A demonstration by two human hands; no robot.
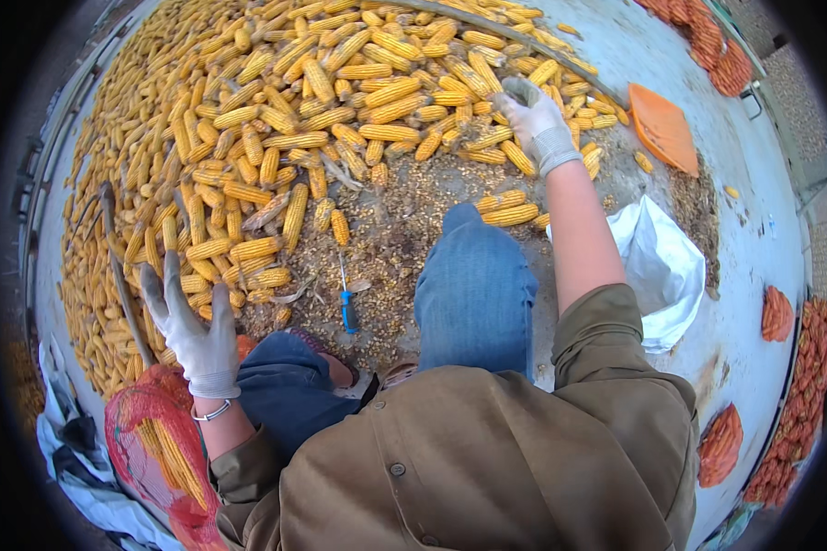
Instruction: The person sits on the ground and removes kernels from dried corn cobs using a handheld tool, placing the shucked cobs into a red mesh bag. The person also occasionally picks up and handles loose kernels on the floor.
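A large heap of yellow corn cobs (393, 89) spreads in front of me and to the left. My left hand (196, 320), in a white glove with grey fingers, is at the heap's left near side with its fingers spread and nothing in it. On the right, my right hand (531, 117), gloved too, reaches to the heap's edge; its fingers are curved apart and I see no cob between them. A red mesh bag (120, 420) with some cobs inside lies below my left hand. Between my feet and the heap, a blue-handled screwdriver (348, 311) lies on loose kernels.
A wooden pole (482, 24) crosses the heap's far side; a curved stick (123, 289) stands at left. An orange plastic scoop or sheet (664, 129) and a white sack (661, 275) lie at right. Several filled red mesh bags (721, 444) sit along the right edge.
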